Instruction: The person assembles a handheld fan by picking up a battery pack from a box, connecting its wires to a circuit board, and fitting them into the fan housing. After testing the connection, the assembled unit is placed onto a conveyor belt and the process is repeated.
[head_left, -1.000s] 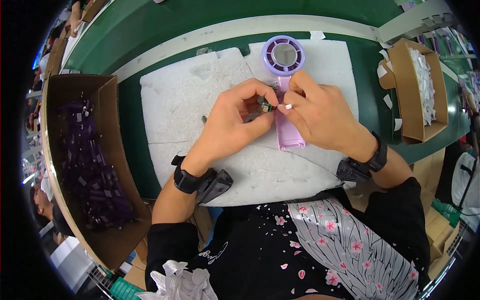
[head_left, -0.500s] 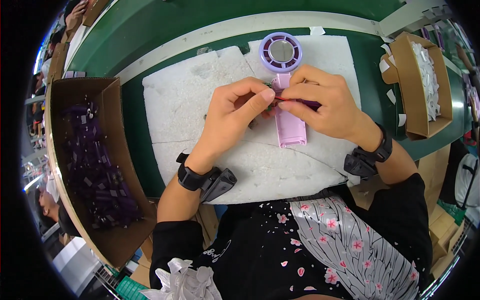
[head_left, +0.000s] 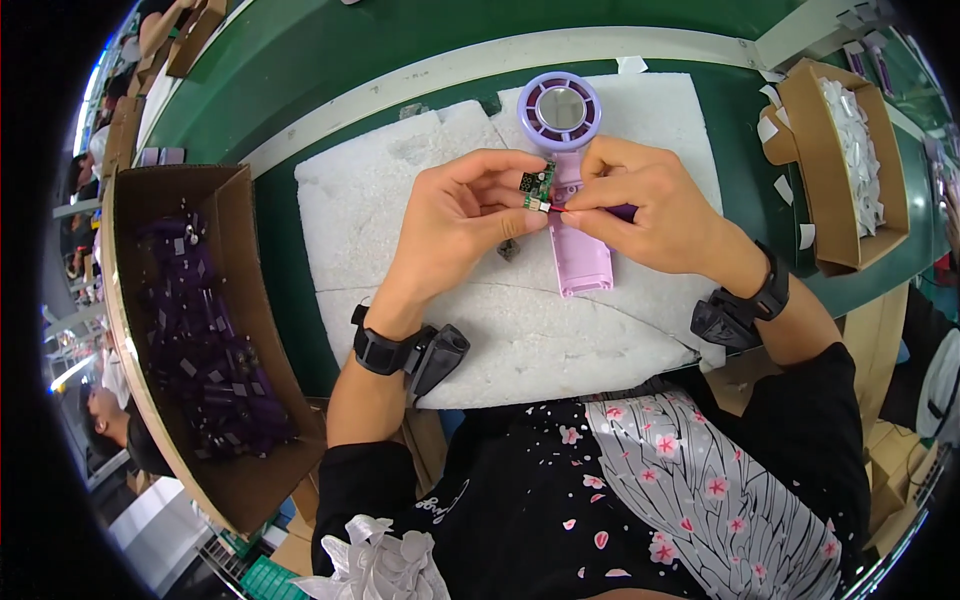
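Observation:
Between the thumb and fingers of my left hand point(head_left: 452, 215) is a small green circuit board point(head_left: 540, 182), its component side showing, with a white connector point(head_left: 543, 207) at its lower edge. My right hand point(head_left: 655, 205) pinches thin red wires point(head_left: 558, 209) right beside that connector; whether the plug is seated cannot be made out. A dark purple cylinder point(head_left: 624, 212), probably a battery cell, sticks out from under the right fingers. Below both hands lies a handheld fan with a round lilac head point(head_left: 587, 134) and an opened pink handle shell point(head_left: 582, 262), partly hidden by my fingers.
A white foam sheet point(head_left: 400, 245) covers the green bench point(head_left: 420, 50). At left stands a cardboard box point(head_left: 215, 185) of purple cylinders; at right, another box point(head_left: 840, 258) holds small white parts. A dark scrap point(head_left: 508, 250) and several white paper pieces point(head_left: 632, 65) lie around.
My left hand has turned the circuit board so its face now shows. My right fingers have shifted slightly over the wires, and less of the purple cylinder is visible.

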